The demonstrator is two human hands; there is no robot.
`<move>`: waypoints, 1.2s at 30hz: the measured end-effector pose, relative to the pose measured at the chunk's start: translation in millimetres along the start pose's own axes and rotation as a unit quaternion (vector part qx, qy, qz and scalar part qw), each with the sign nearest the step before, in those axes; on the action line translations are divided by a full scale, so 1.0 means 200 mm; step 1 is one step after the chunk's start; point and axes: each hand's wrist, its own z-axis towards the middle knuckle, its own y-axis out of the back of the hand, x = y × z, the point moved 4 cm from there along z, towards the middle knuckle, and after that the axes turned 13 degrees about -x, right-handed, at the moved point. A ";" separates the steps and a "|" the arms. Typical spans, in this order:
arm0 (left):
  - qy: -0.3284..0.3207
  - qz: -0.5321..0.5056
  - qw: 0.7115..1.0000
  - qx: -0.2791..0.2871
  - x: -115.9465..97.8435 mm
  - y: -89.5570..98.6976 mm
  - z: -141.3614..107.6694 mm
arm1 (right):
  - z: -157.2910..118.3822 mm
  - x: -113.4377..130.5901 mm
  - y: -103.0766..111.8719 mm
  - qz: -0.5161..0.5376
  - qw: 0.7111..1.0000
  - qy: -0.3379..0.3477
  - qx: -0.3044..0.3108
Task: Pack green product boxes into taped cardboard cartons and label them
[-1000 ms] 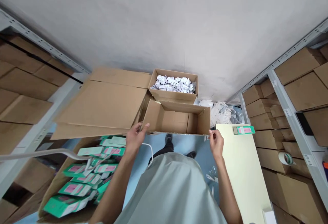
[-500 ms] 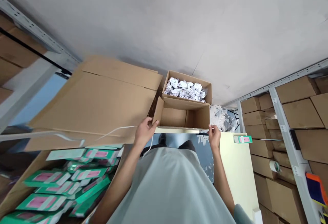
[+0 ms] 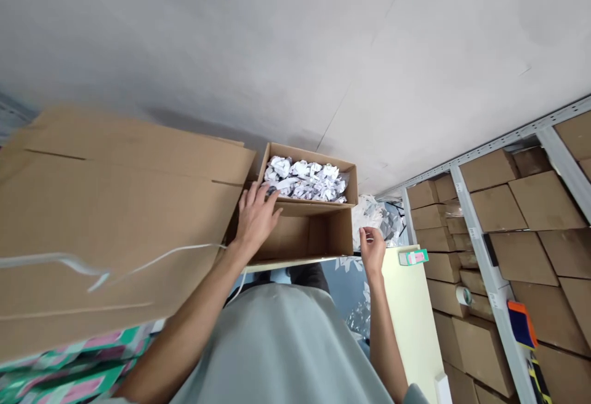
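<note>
A cardboard box (image 3: 295, 238) with an open top stands in front of me, its inside bare where I can see it. My left hand (image 3: 257, 216) reaches over its left end, palm down and fingers spread, hiding that end. My right hand (image 3: 373, 251) is just off the box's right end, fingers loosely curled with a gap at the thumb, and nothing shows in it. Directly behind stands a second cardboard box (image 3: 354, 185), filled with crumpled white paper (image 3: 307, 179).
Large flat cardboard (image 3: 129, 225) spreads out at left, with a white strap (image 3: 60, 259) across it. Green and pink packs (image 3: 78, 385) lie below. A pale table (image 3: 410, 311) at right carries one small green pack (image 3: 413, 257). Shelves of cartons (image 3: 503, 207) line the right side.
My view has swung right. My left hand has let go of the box's left flap and now spreads over that end; the flap no longer stands up. My right hand has come away from the box's right corner.
</note>
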 end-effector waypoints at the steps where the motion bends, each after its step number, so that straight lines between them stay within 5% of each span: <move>1: -0.006 0.004 1.000 0.004 0.01 -0.03 0.01 | 0.06 0.02 -0.01 -0.007 1.000 0.019 0.001; 7: -0.002 0.020 1.000 -0.014 0.03 -0.10 0.01 | 0.40 0.17 -0.29 -0.109 0.986 0.077 0.103; 11: 0.007 0.012 1.000 -0.024 0.03 -0.10 0.02 | 0.57 0.26 -0.56 -0.255 0.943 0.048 0.206; 18: -0.001 0.017 0.999 -0.034 0.05 -0.08 0.01 | 0.69 0.30 -0.85 -0.350 0.883 0.033 0.309; 29: 0.003 -0.024 0.999 -0.048 0.05 -0.06 0.00 | 0.62 0.31 -0.87 -0.371 0.883 0.040 0.286; 36: 0.016 -0.047 0.998 -0.040 0.04 -0.04 0.01 | 0.63 0.38 -0.76 -0.343 0.901 0.058 0.261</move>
